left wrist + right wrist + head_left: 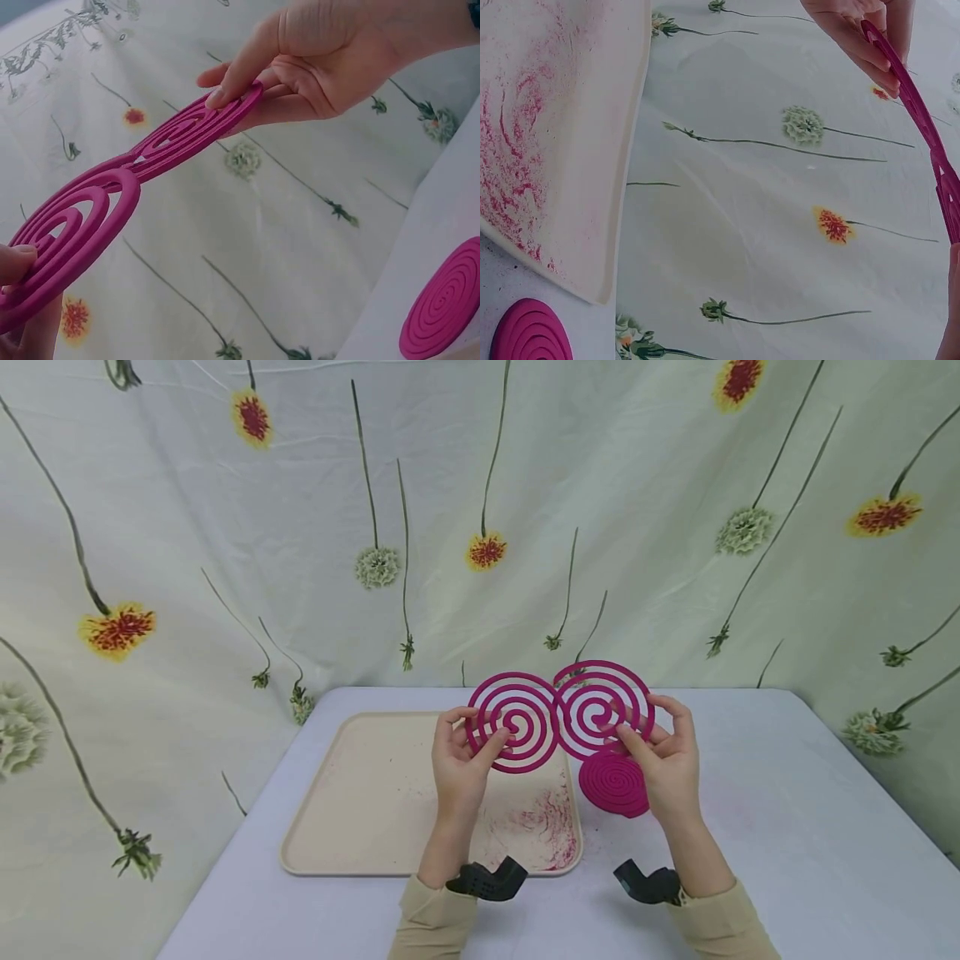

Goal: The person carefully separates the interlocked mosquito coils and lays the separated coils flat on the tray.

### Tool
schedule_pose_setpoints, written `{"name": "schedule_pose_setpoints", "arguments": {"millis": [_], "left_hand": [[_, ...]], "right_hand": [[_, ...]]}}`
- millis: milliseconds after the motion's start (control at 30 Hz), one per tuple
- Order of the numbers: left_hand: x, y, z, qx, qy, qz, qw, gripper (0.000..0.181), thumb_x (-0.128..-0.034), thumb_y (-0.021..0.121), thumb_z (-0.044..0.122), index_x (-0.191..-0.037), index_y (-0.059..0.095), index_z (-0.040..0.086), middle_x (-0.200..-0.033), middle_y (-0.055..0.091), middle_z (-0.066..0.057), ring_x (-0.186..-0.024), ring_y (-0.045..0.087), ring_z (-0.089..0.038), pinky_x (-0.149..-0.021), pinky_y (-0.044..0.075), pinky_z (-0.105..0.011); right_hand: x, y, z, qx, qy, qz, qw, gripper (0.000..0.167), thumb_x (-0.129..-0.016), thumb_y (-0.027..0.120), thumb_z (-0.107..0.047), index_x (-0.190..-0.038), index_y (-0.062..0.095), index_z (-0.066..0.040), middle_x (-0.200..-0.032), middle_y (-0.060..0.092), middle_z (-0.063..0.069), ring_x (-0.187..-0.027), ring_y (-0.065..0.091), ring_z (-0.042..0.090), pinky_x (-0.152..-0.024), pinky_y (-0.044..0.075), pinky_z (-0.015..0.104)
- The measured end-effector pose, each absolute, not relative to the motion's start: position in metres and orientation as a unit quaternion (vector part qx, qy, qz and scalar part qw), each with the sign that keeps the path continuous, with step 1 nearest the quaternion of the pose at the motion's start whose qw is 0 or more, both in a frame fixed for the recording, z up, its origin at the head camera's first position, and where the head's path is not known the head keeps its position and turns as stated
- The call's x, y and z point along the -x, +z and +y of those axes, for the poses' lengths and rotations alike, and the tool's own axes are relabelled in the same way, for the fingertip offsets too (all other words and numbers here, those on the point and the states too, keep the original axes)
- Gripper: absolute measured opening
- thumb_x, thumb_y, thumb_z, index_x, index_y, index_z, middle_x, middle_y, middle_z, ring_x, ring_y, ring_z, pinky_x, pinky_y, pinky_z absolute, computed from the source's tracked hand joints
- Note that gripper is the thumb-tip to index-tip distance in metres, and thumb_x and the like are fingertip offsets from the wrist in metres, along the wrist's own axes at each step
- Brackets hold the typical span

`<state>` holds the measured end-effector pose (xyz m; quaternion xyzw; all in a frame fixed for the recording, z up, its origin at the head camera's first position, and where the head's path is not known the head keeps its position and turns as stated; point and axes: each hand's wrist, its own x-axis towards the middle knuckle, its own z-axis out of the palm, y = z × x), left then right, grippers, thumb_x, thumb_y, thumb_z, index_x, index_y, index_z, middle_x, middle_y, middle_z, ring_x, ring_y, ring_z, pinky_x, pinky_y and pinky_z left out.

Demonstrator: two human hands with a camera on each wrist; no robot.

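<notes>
Two magenta spirals hang in the air above the table, their edges meeting in the middle. My left hand (459, 770) pinches the left spiral (519, 758) between thumb and fingers. The right spiral (592, 665) is pinched by my right hand (673, 770), thumb in front and fingers behind. In the left wrist view the right hand (322, 60) grips the far spiral (187, 142), and part of the left hand (34, 322) shows at the lower left. The right wrist view has the joined spirals (919, 112) nearly edge-on, with the left hand (866, 37) at the top.
A beige tray (330, 870) with magenta smears at its right side lies on the white table (795, 827). Beside the tray's right edge, below the right hand's spiral, lies another tightly coiled magenta disc (613, 787). A flowered cloth (645, 568) hangs behind.
</notes>
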<state>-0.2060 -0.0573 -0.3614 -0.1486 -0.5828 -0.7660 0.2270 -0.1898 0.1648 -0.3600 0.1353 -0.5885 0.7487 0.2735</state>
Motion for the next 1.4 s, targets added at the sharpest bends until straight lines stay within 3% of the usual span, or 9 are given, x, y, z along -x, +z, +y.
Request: {"name": "schedule_pose_setpoints", "arguments": {"millis": [233,467,600,733,933,1067,1167,1267,1400], "left_hand": [[0.209,-0.362,-0.059,0.151,-0.769,-0.579,0.226,0.043,-0.0833,0.069,0.002,-0.118,0.045,-0.004,-0.113,0.06,-0.021,-0.103,0.061,-0.037,-0.08,0.053,-0.035],[0.212,-0.362,-0.063,0.153,-0.77,-0.578,0.224,0.042,-0.0832,0.069,0.001,-0.119,0.046,-0.003,-0.111,0.059,-0.022,-0.103,0.06,-0.036,-0.08,0.054,-0.035],[0.213,-0.362,-0.068,0.139,-0.772,-0.579,0.223,0.043,-0.0831,0.07,0.003,-0.119,0.047,-0.002,-0.113,0.059,-0.019,-0.105,0.061,-0.033,-0.081,0.053,-0.035],[0.215,-0.364,-0.076,0.125,-0.773,-0.581,0.223,0.047,-0.0824,0.072,0.007,-0.121,0.046,-0.001,-0.118,0.059,-0.017,-0.108,0.059,-0.034,-0.082,0.053,-0.035],[0.221,-0.367,-0.092,0.113,-0.781,-0.578,0.208,0.046,-0.0828,0.071,0.008,-0.121,0.046,0.002,-0.121,0.058,-0.018,-0.108,0.06,-0.028,-0.082,0.052,-0.034],[0.224,-0.368,-0.102,0.103,-0.793,-0.57,0.192,0.044,-0.0837,0.07,0.006,-0.121,0.046,0.005,-0.122,0.058,-0.016,-0.107,0.061,-0.026,-0.082,0.052,-0.035],[0.225,-0.368,-0.108,0.097,-0.797,-0.566,0.187,0.045,-0.084,0.07,0.006,-0.122,0.046,0.005,-0.123,0.058,-0.015,-0.107,0.061,-0.026,-0.082,0.052,-0.035],[0.227,-0.368,-0.112,0.094,-0.801,-0.563,0.182,0.045,-0.0842,0.069,0.006,-0.122,0.046,0.005,-0.123,0.058,-0.015,-0.106,0.062,-0.025,-0.082,0.053,-0.035],[0.231,-0.37,-0.119,0.089,-0.802,-0.564,0.174,0.044,-0.0849,0.068,0.004,-0.123,0.045,0.005,-0.122,0.058,-0.016,-0.104,0.063,-0.023,-0.081,0.053,-0.035]], "right_hand": [[0.193,-0.362,0.166,-0.171,0.747,-0.549,0.332,0.015,-0.085,0.058,0.013,-0.096,0.067,0.009,-0.091,0.071,0.003,-0.085,0.068,0.013,-0.073,0.054,0.023],[0.193,-0.361,0.164,-0.158,0.759,-0.541,0.327,0.022,-0.09,0.057,0.005,-0.11,0.065,0.008,-0.098,0.071,0.003,-0.084,0.068,0.013,-0.071,0.054,0.022],[0.193,-0.36,0.167,-0.216,0.762,-0.547,0.269,0.03,-0.097,0.043,0.002,-0.119,0.062,0.003,-0.11,0.068,0.003,-0.092,0.066,0.014,-0.075,0.054,0.023],[0.194,-0.362,0.173,-0.297,0.738,-0.569,0.208,0.045,-0.092,0.033,0.012,-0.128,0.056,0.0,-0.123,0.062,0.001,-0.103,0.063,0.014,-0.078,0.053,0.023],[0.2,-0.365,0.176,-0.293,0.621,-0.696,0.213,0.041,-0.089,0.048,0.014,-0.129,0.051,0.006,-0.124,0.06,-0.009,-0.104,0.06,0.005,-0.078,0.052,0.019],[0.203,-0.367,0.174,-0.299,0.53,-0.75,0.259,0.038,-0.086,0.055,0.013,-0.124,0.058,0.005,-0.117,0.065,0.001,-0.103,0.06,0.001,-0.08,0.05,0.017],[0.206,-0.369,0.173,-0.316,0.49,-0.762,0.282,0.037,-0.083,0.059,0.014,-0.117,0.063,0.003,-0.098,0.069,0.007,-0.087,0.061,0.002,-0.071,0.05,0.014],[0.21,-0.37,0.171,-0.32,0.484,-0.76,0.292,0.033,-0.079,0.064,0.014,-0.11,0.067,0.002,-0.086,0.058,0.005,-0.079,0.051,0.007,-0.061,0.046,0.015],[0.216,-0.374,0.165,-0.297,0.482,-0.767,0.3,0.03,-0.076,0.067,0.014,-0.104,0.069,0.003,-0.089,0.052,0.005,-0.082,0.045,0.009,-0.061,0.044,0.015]]}}
